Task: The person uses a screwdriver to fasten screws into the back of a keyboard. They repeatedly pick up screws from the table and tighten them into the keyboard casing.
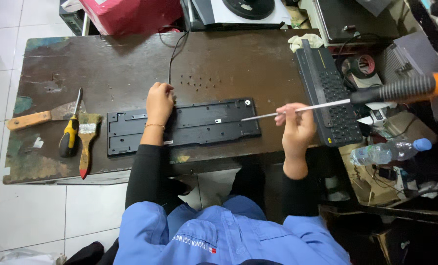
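Note:
A black keyboard back panel (199, 125) lies flat on the dark wooden table (238, 64). My left hand (159, 102) rests on its upper edge, fingers curled, near a black cable (175, 51). My right hand (297, 126) pinches the metal shaft of a long screwdriver (346, 100) with a black and orange handle pointing right; its tip reaches the panel's right end. Several small screws (199, 82) lie loose above the panel.
At the table's left lie a wooden-handled scraper (32, 119), a yellow and black screwdriver (70, 133) and a paintbrush (86, 142). A black keyboard (329, 93) sits at the right edge, with a plastic water bottle (388, 152), tape rolls and clutter beyond. A red box (130, 14) stands behind.

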